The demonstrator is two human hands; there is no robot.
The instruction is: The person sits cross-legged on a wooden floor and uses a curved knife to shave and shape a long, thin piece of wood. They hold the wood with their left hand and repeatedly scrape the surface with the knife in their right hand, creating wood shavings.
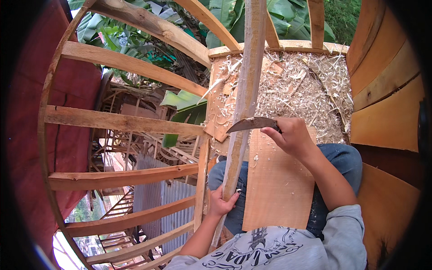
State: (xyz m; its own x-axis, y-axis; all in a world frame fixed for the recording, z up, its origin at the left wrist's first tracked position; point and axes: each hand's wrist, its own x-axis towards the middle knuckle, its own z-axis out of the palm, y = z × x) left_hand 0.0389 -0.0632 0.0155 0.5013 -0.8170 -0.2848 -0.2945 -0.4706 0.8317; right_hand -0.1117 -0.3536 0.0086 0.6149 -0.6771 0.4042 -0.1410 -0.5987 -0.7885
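We see the left hand (221, 202) wrapped around the lower part of a long pole (245, 96), fingers closed on it, thumb side toward the board. The pole runs steeply up from the lap to the top edge, stripped and pale along its length. The right hand (292, 135) grips a curved knife (252, 123) by the handle, fist closed; the dark blade points left and its tip touches the pole about midway up. A flat board (276, 184) lies across the jeans-clad lap, just right of the pole, under the right forearm. Shavings (306, 85) cover the platform beyond the knees, piled thick. At left stands a slatted wooden frame (121, 121), curved rim, gaps showing a tin roof and leaves below. Plank wall (382, 90) at right.
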